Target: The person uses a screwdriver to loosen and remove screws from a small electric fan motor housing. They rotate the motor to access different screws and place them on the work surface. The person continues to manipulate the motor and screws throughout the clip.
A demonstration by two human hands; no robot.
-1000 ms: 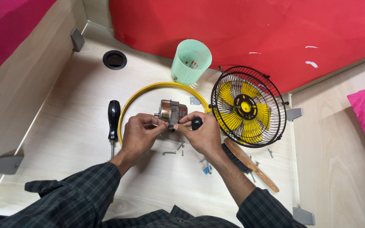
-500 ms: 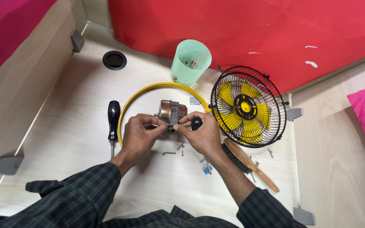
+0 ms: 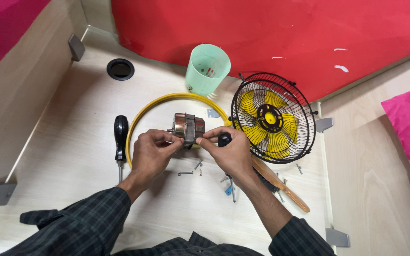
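Note:
A small copper-coloured fan motor (image 3: 188, 126) sits at the middle of the pale wooden desk (image 3: 62, 156), inside a yellow ring (image 3: 144, 112). My left hand (image 3: 150, 152) pinches its near left side with thumb and fingers. My right hand (image 3: 227, 151) pinches its near right side. A black-handled screwdriver (image 3: 225, 142) lies under my right hand, its shaft pointing toward me.
A black wire fan guard with yellow blades (image 3: 273, 118) lies to the right. A pale green plastic cover (image 3: 207, 69) stands behind. A second black-handled screwdriver (image 3: 120, 137) lies left of the ring. Loose screws (image 3: 186, 173) and a wooden-handled brush (image 3: 281, 182) lie near me. A round cable hole (image 3: 120, 69) is far left.

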